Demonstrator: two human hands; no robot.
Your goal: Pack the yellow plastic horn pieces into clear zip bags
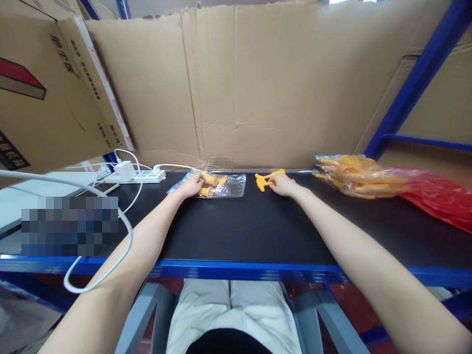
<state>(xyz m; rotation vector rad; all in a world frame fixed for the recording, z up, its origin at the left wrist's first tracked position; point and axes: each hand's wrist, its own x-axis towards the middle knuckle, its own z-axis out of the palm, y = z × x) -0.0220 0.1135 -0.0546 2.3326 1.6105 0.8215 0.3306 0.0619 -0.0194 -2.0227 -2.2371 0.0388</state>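
My left hand (pixel 192 186) rests on the left end of a clear plastic bag (pixel 230 187) lying flat on the black table top (pixel 250 226), fingers curled on the bag and the orange toy pieces (pixel 211 185) inside it. To the right, my right hand (pixel 283 185) pinches a loose yellow-orange toy (pixel 266 180) that lies on the table just beyond the bag.
A pile of bagged yellow toys (pixel 359 179) sits on red plastic (pixel 438 196) at the right. A white power strip (pixel 142 175) with plug and cables lies at the left back. Cardboard (pixel 236 83) walls the back; a blue shelf edge (pixel 250 270) runs along the front.
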